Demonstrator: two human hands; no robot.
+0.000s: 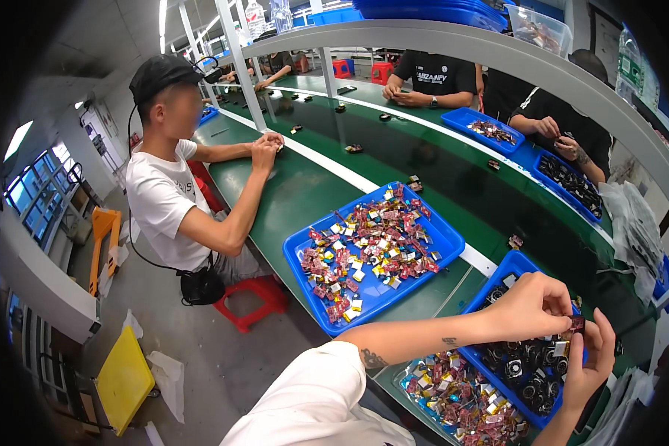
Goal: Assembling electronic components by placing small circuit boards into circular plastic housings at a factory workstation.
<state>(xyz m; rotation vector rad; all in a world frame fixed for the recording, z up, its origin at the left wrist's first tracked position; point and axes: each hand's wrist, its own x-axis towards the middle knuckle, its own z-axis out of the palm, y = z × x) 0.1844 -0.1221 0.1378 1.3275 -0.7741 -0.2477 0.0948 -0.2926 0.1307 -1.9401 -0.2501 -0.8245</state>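
My left hand [531,306] reaches across from the left, its thumb and fingers pinched on a small dark red circuit board [577,324]. My right hand [592,364] grips the same board from below and the right, thumb and fingertips close together. A little silver-white piece shows beside the right thumb; I cannot tell whether it is joined to the board. Both hands are above a blue tray [474,303] of black round parts [531,383], partly hidden by my left forearm. Next to that tray lies a heap of red circuit boards with silver and yellow pieces [461,398].
A large blue tray [327,318] of similar boards stands on the green bench, left of my forearm. Beyond runs a dark green conveyor [424,160] carrying scattered boards. A co-worker [175,178] sits at left; others work opposite by blue trays [461,119]. A shelf [453,39] spans overhead.
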